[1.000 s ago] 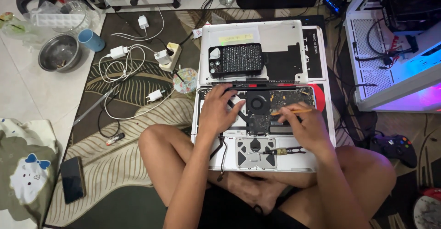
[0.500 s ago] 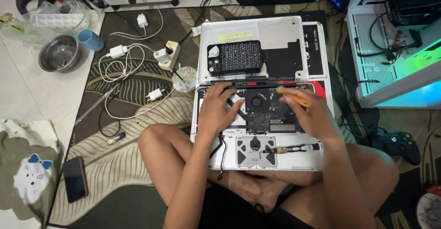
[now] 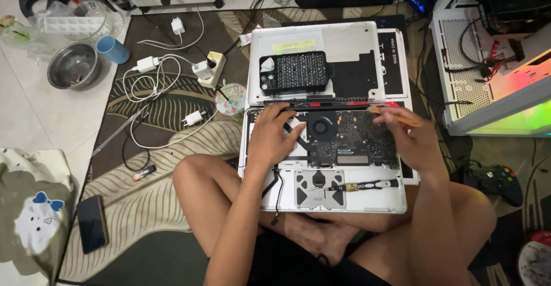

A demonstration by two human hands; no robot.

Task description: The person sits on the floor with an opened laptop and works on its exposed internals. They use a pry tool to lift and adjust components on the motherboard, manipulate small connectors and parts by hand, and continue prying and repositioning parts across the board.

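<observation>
An opened silver laptop (image 3: 376,201) lies bottom-up across my crossed legs, its fan and dark circuit board exposed. My left hand (image 3: 274,137) rests flat on the left part of the internals, fingers spread near the fan. At the laptop's upper right corner, my right hand (image 3: 411,138) grips a thin orange pry tool (image 3: 397,115). A black screwdriver (image 3: 367,185) lies on the lower case beside the trackpad plate. The removed bottom cover (image 3: 344,38) sits just beyond, carrying a black bit-set case (image 3: 294,72).
Chargers and tangled white cables (image 3: 154,74) lie on the rug to the left, with a steel bowl (image 3: 73,65), a blue cup (image 3: 112,49) and a phone (image 3: 92,223). A lit open computer case (image 3: 499,62) stands at right; a game controller (image 3: 497,181) lies near my right knee.
My right hand has moved up and to the right with the orange tool, from the middle of the board to the laptop's upper right corner. The left hand has stayed put.
</observation>
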